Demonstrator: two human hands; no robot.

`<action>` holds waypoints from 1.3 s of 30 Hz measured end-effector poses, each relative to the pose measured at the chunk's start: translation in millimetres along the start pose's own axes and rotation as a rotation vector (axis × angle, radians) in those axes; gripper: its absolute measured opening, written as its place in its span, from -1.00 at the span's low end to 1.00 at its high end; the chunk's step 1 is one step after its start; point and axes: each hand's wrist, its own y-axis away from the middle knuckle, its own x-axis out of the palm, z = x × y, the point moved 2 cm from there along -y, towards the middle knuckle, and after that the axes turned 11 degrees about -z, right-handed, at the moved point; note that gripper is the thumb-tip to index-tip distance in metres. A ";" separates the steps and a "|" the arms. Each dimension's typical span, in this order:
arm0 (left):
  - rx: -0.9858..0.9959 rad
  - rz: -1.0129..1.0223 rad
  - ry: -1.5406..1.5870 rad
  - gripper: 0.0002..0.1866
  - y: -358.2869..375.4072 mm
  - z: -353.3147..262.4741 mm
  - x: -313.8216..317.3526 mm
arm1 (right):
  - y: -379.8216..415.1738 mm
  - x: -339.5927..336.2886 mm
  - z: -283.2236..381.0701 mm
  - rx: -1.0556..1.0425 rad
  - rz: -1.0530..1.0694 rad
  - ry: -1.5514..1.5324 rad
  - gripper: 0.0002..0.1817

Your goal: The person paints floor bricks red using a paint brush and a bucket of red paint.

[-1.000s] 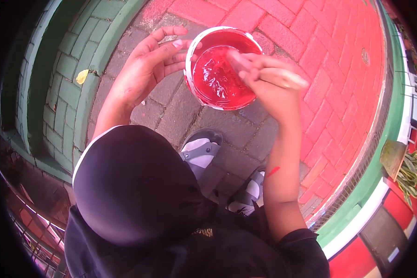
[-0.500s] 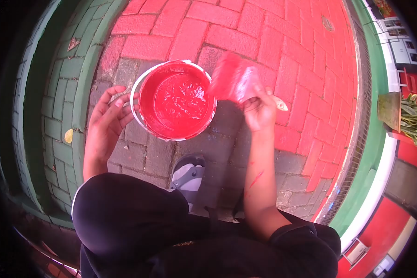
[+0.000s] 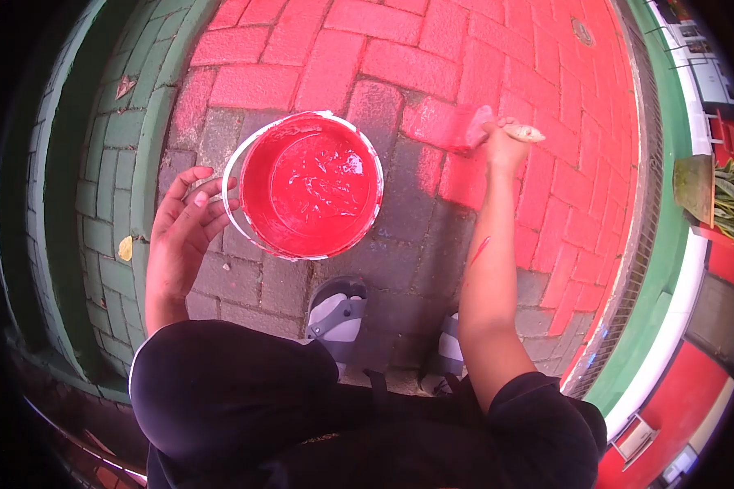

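A white-rimmed paint bucket (image 3: 381, 186) with red paint (image 3: 318, 183) inside sits in front of me. Its white handle (image 3: 229, 175) swings down on the left side. My left hand (image 3: 183, 228) is at that handle, fingers curled about it. On the right, my right hand (image 3: 504, 151) grips a wide paintbrush (image 3: 479, 129) by its pale wooden grip. The brush's bristles, blurred, press on the red-painted paving bricks (image 3: 432, 122). A red smear marks my right forearm.
Unpainted grey bricks (image 3: 395, 196) lie between the bucket and the red area. A green kerb (image 3: 151, 155) runs along the left, with a yellow leaf (image 3: 126, 248) on it. My sandalled feet (image 3: 338, 318) are below. A drain grate (image 3: 620, 318) borders the right side.
My right hand has moved the brush away from the bucket's rim, rightward onto the bricks. The left hand and bucket sit slightly lower in view.
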 end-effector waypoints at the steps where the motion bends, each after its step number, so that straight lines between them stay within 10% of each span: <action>1: -0.003 0.002 0.001 -0.59 -0.3 0.3 1.2 | 10.9 -3.1 29.4 -0.030 -0.012 0.094 -0.75; 4: -0.015 0.017 0.001 -0.59 -0.5 1.9 4.1 | 26.4 9.8 37.7 -0.622 -0.143 0.550 -0.91; 12: -0.016 -0.006 -0.005 -0.59 -4.1 1.5 5.1 | 76.6 92.5 58.5 -0.586 0.361 0.372 -0.81; 15: -0.025 -0.001 -0.027 -0.57 -4.3 2.2 5.1 | 50.3 87.8 43.0 0.058 0.184 -0.111 -0.83; 29: -0.035 -0.006 -0.020 -0.60 -6.7 3.8 6.6 | 42.5 75.7 54.7 -0.396 0.248 0.608 -0.88; 32: -0.024 -0.017 -0.020 -0.60 -7.7 2.3 5.7 | 44.2 94.4 50.5 -0.103 0.366 0.163 -0.90; 39: -0.029 -0.005 -0.030 -0.58 -5.0 4.9 9.2 | -2.3 57.9 11.9 -0.033 0.182 0.430 -0.91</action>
